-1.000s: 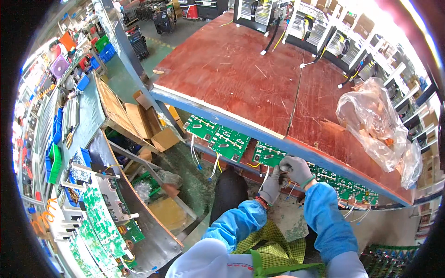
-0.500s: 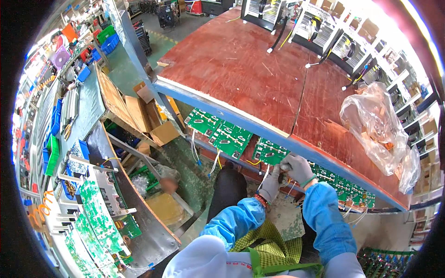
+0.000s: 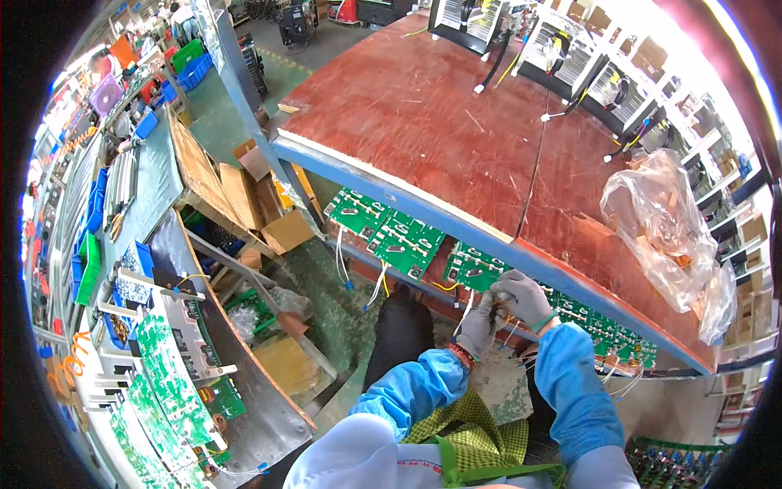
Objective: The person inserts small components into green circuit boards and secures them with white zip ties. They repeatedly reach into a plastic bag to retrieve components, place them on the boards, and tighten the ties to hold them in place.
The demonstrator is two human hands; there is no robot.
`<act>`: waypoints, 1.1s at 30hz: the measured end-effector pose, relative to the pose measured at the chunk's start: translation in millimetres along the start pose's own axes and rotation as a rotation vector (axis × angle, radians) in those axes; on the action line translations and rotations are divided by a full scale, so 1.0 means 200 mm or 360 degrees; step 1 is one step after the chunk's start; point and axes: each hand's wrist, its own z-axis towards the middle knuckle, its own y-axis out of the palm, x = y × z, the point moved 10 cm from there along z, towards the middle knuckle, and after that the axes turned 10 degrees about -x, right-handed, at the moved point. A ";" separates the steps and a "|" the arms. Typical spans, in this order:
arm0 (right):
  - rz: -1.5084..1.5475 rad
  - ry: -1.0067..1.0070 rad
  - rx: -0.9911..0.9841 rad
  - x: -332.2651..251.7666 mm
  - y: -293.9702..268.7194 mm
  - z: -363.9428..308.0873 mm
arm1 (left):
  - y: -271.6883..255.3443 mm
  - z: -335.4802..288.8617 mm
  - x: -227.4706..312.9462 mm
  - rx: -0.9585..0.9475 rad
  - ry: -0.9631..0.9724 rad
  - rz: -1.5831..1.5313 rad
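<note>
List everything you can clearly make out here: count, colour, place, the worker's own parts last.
Worktable: one, red top, upper centre to right
Plastic bag: one, clear, worktable's right end
Upright units: several, black, worktable's far edge
Circuit boards: many, green, under worktable's edge, left bench
Wires: several, white, hanging under worktable
Bins: several, blue and green, left side
Cardboard box: at least one, brown, left of worktable
Apron: one, checked green, lower centre
Sleeves: two, blue, lower centre
Left hand: one, grey glove, centre
Right hand: one, grey glove, centre
</note>
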 end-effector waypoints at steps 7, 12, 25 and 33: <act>0.0015 0.0084 -0.0024 0.04 0.00 0.03 | -0.05 0.02 -0.01 0.0027 -0.0028 0.0192; -0.0024 0.0066 0.0096 0.04 -0.02 0.02 | -0.04 0.02 0.00 0.0080 -0.0043 0.0086; -0.0006 -0.0057 0.0126 0.01 -0.01 0.00 | -0.09 0.04 -0.01 -0.0030 -0.0017 0.0183; 0.0051 -0.0027 0.0165 0.01 -0.02 0.01 | 0.00 0.01 0.05 -0.0010 0.0047 0.0094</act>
